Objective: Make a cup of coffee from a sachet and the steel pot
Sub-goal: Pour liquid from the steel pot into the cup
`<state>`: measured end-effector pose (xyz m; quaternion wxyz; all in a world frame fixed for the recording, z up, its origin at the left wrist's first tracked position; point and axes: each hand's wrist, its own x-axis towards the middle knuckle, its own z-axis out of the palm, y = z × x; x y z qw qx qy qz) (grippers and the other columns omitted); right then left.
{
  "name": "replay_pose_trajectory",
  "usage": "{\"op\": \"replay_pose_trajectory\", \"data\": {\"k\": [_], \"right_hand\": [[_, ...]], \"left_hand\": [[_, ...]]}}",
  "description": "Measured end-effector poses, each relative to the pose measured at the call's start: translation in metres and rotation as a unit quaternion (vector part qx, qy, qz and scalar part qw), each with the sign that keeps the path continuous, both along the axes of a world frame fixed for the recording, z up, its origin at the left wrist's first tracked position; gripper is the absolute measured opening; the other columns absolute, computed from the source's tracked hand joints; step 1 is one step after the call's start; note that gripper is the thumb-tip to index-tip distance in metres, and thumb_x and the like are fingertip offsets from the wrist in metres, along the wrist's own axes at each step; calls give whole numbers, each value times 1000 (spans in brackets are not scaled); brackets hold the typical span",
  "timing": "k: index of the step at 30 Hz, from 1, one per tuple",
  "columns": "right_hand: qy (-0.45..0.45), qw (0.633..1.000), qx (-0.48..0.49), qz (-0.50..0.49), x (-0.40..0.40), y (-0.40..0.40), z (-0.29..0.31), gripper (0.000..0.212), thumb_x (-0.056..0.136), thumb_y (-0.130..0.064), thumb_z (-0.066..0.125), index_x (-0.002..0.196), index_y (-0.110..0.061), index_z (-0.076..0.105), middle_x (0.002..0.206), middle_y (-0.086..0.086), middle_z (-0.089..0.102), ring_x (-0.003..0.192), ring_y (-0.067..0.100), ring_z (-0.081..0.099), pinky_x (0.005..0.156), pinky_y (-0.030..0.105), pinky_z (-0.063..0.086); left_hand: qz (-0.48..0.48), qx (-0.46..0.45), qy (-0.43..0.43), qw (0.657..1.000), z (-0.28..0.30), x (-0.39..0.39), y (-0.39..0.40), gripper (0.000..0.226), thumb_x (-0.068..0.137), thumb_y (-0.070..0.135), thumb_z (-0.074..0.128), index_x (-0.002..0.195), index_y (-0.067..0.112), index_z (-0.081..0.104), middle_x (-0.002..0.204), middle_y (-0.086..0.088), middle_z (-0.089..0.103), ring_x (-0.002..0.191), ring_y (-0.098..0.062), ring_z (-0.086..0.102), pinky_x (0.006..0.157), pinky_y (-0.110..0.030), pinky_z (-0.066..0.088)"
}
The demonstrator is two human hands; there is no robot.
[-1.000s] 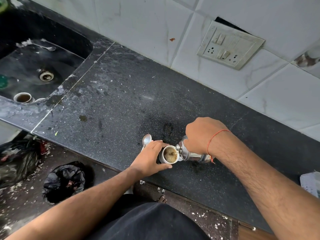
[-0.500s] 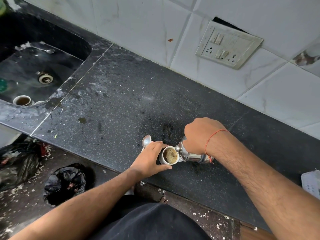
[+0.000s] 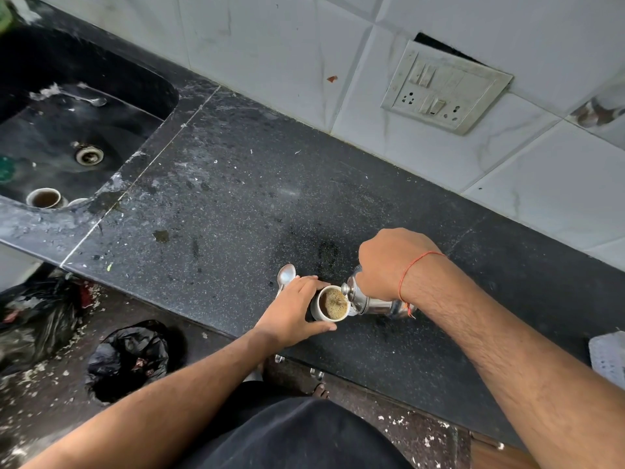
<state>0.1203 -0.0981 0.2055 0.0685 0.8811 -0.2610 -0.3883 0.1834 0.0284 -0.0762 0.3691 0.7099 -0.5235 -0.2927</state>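
A small white cup (image 3: 316, 311) stands near the front edge of the black counter (image 3: 236, 204), holding foamy brown coffee (image 3: 333, 303). My left hand (image 3: 292, 311) wraps around the cup's left side. My right hand (image 3: 389, 265) grips the steel pot (image 3: 372, 301), tilted far over with its mouth at the cup's right rim. A steel spoon (image 3: 285, 275) lies on the counter just behind my left hand. No sachet shows.
A black sink (image 3: 67, 130) at the left holds a used cup (image 3: 44, 198) and a spoon (image 3: 94, 101). A switch plate (image 3: 443, 88) hangs on the tiled wall. Black rubbish bags (image 3: 130, 357) lie on the floor. A white object (image 3: 608, 358) sits at the right edge.
The coffee in the cup has risen and grown foamier. Both hands, the cup and the tilted pot have stayed where they were.
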Motion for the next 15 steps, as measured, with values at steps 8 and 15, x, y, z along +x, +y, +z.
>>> {"op": "replay_pose_trajectory", "data": {"k": [8, 15], "right_hand": [[-9, 1000, -5, -2, -2, -2, -3, 36, 103, -36, 51, 71, -21, 44, 75, -1, 48, 84, 28, 60, 75, 37, 53], [-27, 999, -2, -18, -18, -7, -15, 37, 102, -35, 47, 68, -19, 41, 72, -1, 45, 80, 27, 56, 71, 35, 46]], "left_hand": [[1, 0, -1, 1000, 1, 1, 0, 85, 79, 61, 91, 148, 29, 54, 152, 7, 56, 153, -12, 38, 123, -31, 32], [3, 0, 1, 1000, 1, 0, 0, 84, 79, 61, 91, 148, 30, 54, 151, 9, 57, 154, -11, 37, 125, -34, 33]]}}
